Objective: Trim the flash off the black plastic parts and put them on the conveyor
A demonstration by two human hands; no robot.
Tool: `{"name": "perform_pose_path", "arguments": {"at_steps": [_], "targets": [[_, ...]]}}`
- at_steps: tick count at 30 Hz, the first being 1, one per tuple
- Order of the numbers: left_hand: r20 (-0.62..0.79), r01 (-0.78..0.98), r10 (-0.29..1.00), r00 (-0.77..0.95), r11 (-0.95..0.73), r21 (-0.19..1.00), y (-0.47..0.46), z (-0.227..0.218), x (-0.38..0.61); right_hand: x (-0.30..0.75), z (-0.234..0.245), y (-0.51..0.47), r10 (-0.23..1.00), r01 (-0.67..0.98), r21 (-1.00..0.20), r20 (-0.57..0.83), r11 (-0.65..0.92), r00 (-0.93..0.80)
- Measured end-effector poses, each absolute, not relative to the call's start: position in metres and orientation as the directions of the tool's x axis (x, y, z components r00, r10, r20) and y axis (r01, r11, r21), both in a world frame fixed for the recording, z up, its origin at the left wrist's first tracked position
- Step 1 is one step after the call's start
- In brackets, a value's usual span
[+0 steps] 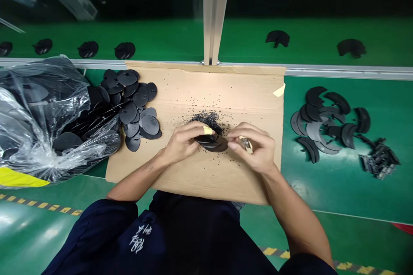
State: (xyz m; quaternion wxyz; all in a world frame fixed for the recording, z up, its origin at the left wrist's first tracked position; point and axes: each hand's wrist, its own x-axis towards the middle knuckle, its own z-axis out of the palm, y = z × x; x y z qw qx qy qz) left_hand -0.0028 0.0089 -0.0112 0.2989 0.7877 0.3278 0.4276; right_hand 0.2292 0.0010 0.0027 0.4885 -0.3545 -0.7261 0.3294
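Black plastic discs (211,144) pinched between the fingers of the left hand (180,142), stack lying crosswise, edge toward the right
Right hand (254,148) curled closed on a small tan-handled tool (245,144) just beside them, above a cardboard sheet (245,94) strewn with black shavings (209,121)

Both bare forearms, the left forearm (138,179) and the right forearm (295,210), angle in from the lower part of the frame and meet near the center. The left hand (182,142) sits just left of center, back upward and wrist slightly bent, its fingers (193,128) curled forward, with a pale wrap around the index fingertip (208,130). The right hand (253,148) sits just beside it, right of center, fingers curled inward above the thumb.
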Motion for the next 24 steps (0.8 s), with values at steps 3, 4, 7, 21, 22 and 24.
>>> {"name": "perform_pose_path", "arguments": {"at_steps": [3, 4, 7, 21, 22, 24], "targets": [[0.426, 0.209, 0.823, 0.375, -0.523, 0.827, 0.010, -0.006, -0.002, 0.234, -0.004, 0.005, 0.818, 0.432, -0.696, 0.516, 0.574, -0.256], [0.406, 0.198, 0.834, 0.373, -0.499, 0.844, 0.010, -0.005, -0.002, 0.235, -0.008, 0.005, 0.798, 0.501, -0.627, 0.530, 0.597, -0.286], [0.379, 0.176, 0.842, 0.385, -0.469, 0.865, 0.010, -0.003, -0.001, 0.234, -0.014, 0.005, 0.751, 0.603, -0.468, 0.532, 0.646, -0.392], [0.427, 0.200, 0.806, 0.410, -0.536, 0.820, 0.008, -0.003, -0.001, 0.233, -0.012, 0.003, 0.730, 0.654, -0.372, 0.529, 0.658, -0.433], [0.431, 0.196, 0.804, 0.410, -0.539, 0.819, 0.008, -0.004, -0.001, 0.232, -0.012, 0.003, 0.728, 0.653, -0.371, 0.528, 0.661, -0.437], [0.445, 0.187, 0.799, 0.405, -0.549, 0.815, 0.007, -0.005, -0.001, 0.232, -0.011, 0.003, 0.721, 0.660, -0.350, 0.533, 0.665, -0.443]]}}
